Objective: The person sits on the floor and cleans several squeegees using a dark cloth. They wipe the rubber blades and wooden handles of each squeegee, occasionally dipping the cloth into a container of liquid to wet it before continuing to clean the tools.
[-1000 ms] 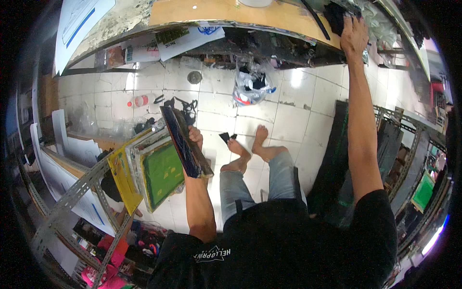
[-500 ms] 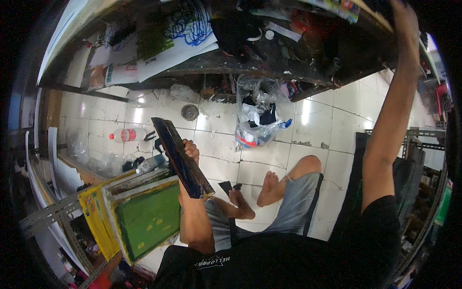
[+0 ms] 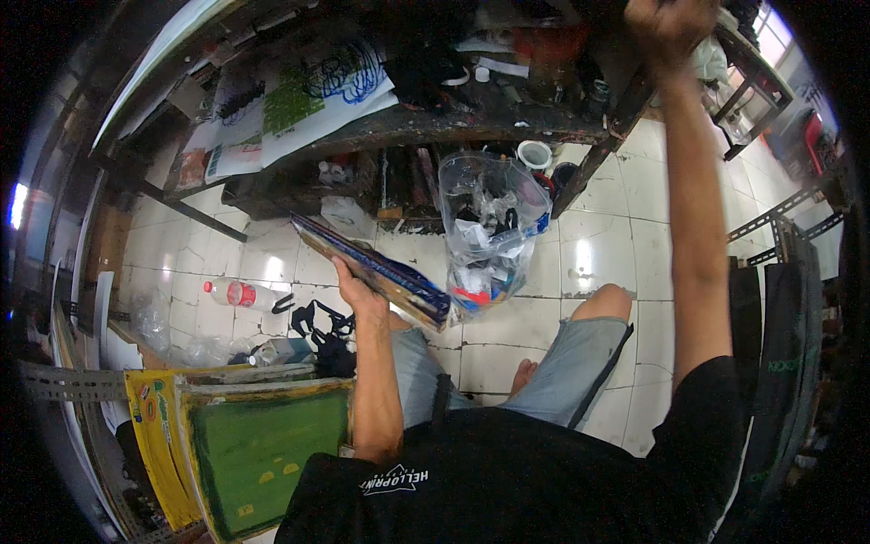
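Observation:
My left hand (image 3: 357, 288) grips a long wooden squeegee (image 3: 385, 276) smeared with dark blue ink, its thumb along the near side. The squeegee slants down to the right above my left knee, and its lower end is beside a clear plastic bag (image 3: 471, 240) of scraps on the floor. At the upper right, my right arm stretches forward past the dark workbench's (image 3: 435, 121) right end. My right hand (image 3: 672, 34) looks curled closed by the frame's top edge; what it holds, if anything, is hidden.
Printed and scribbled sheets (image 3: 304, 122) lie on the bench. Framed screens, one green (image 3: 272, 453), lean at my left. A red-labelled bottle (image 3: 240, 294) and black straps (image 3: 322, 328) lie on the tiled floor. Dark boards (image 3: 779, 363) stand at my right, and a white tub (image 3: 535, 154) sits under the bench.
The squeegee has turned flatter and moved forward and right, towards the plastic bag. My right hand has shifted left along the top of the view. The whole view has also tilted.

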The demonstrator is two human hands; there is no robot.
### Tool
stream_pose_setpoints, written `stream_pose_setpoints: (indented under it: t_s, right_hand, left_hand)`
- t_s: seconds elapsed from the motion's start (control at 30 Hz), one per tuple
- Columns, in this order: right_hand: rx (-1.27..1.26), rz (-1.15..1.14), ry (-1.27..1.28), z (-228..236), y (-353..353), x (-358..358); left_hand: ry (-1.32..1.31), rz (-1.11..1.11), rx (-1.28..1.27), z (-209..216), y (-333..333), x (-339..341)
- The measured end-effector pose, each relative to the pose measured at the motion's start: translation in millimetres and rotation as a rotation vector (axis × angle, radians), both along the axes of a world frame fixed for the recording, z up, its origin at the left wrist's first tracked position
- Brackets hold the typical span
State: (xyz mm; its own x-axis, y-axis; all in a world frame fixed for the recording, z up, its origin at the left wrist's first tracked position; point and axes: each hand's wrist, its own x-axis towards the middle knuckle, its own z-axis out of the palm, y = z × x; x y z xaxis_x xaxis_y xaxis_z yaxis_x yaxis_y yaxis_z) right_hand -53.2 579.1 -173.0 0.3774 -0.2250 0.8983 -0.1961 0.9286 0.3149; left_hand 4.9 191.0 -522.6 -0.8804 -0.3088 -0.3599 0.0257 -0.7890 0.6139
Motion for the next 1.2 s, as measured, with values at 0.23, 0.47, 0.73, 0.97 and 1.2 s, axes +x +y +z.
stream_pose_setpoints:
  t_s: [0.23, 0.47, 0.73, 0.97, 1.2]
  right_hand:
    - [-0.002, 0.142, -1.029, -173.4, -66.7, -8.9]
    - [-0.064, 0.285, -2.008, -253.8, -86.1, 47.0]
    - [-0.29, -0.138, -1.324, -249.0, -86.1, -33.3]
    - [-0.047, -0.536, -1.24, -239.0, -73.7, -106.8]
    - [-0.185, -0.613, -1.497, -224.8, -65.4, -112.5]
  left_hand:
    - [0.139, 0.013, -0.158, 29.5, 0.3, 0.6]
    - [0.055, -0.01, -0.119, -5.2, -24.8, 0.2]
    - [0.06, 0.058, -0.194, 17.8, -3.2, -3.4]
    - [0.019, 0.172, -0.32, 11.8, 12.6, -2.7]
    - [0.129, 0.081, -0.248, 25.8, 23.0, 2.4]
